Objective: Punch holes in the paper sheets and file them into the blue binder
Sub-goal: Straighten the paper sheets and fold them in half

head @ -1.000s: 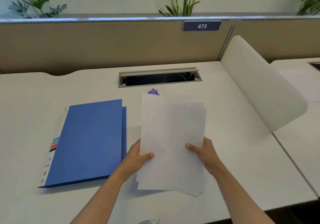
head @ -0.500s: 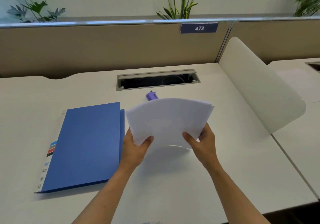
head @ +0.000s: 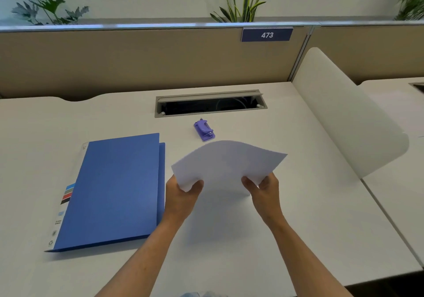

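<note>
A stack of white paper sheets (head: pixel 226 162) is lifted off the desk and bows upward in the middle. My left hand (head: pixel 183 195) grips its near left corner, thumb on top. My right hand (head: pixel 263 190) grips the near right edge the same way. The closed blue binder (head: pixel 114 189) lies flat on the white desk to the left of my left hand. A small purple hole punch (head: pixel 204 129) stands on the desk just beyond the far edge of the sheets.
An open grey cable tray (head: pixel 210 103) is set into the desk behind the punch. A curved white divider panel (head: pixel 348 113) rises on the right. A beige partition (head: pixel 137 60) with a "473" sign closes the back of the white desk (head: pixel 298 216).
The sheets rose from flat on the desk and tipped away from me, bowing upward. Both hands moved forward with them. The purple punch, nearly hidden before, now shows fully.
</note>
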`<state>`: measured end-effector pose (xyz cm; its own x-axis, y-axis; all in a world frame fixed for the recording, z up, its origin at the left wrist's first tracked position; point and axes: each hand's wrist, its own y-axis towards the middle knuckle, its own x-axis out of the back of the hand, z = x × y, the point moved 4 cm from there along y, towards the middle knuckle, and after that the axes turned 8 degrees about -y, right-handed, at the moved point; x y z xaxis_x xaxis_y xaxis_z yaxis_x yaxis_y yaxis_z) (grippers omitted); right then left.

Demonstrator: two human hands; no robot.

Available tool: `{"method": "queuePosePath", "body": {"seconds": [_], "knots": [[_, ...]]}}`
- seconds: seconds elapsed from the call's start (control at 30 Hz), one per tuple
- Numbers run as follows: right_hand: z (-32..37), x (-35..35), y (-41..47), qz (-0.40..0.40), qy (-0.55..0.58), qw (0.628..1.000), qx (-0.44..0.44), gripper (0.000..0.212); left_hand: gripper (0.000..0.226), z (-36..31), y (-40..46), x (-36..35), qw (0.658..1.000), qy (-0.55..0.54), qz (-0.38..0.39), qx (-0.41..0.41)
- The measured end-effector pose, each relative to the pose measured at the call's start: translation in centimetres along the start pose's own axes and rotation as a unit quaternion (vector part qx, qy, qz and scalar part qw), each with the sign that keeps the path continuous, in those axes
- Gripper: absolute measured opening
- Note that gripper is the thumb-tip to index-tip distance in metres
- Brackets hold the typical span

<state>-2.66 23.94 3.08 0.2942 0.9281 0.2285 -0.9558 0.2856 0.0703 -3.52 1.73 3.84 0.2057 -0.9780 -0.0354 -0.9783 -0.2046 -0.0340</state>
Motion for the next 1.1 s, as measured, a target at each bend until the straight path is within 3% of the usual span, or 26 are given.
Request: {"method": "queuePosePath", "body": {"seconds": [0.2, 0.37, 0.53, 0.7, 0.93, 1.1], "knots": [[1.0, -0.3, 1.0, -0.015, -0.002, 1.0, 0.027, 0.032, 0.038, -0.3, 0.9, -0.6, 0.999, -0.024, -0.022, -0.02], [-1.4, -0.5, 0.9, 0.002, -0.022, 0.999, -0.029, 0.033, 0.04, 2.1, 1.0, -0.6, 0.999, -0.036, 0.001, 0.038], [-1.2, -0.5, 1.3, 0.025, -0.024, 0.999, -0.028, 0.041, 0.037, 1.1, 1.6, -0.8, 0.997, -0.036, 0.056, 0.041], [0.1, 0.5, 2.9, 0.103, -0.011, 0.994, -0.042, 0.035, 0.04, -3.3, 3.5, 0.5, 0.985, -0.02, 0.17, 0.033], [0.4, 0.1, 3.5, 0.242, 0.027, 0.965, -0.102, 0.045, 0.068, -9.1, 5.9, 0.7, 0.955, -0.146, 0.259, 0.011], [0.3, 0.1, 3.5, 0.264, 0.058, 0.954, -0.129, 0.055, 0.044, -8.9, 6.0, 0.6, 0.956, -0.184, 0.228, 0.034]]}}
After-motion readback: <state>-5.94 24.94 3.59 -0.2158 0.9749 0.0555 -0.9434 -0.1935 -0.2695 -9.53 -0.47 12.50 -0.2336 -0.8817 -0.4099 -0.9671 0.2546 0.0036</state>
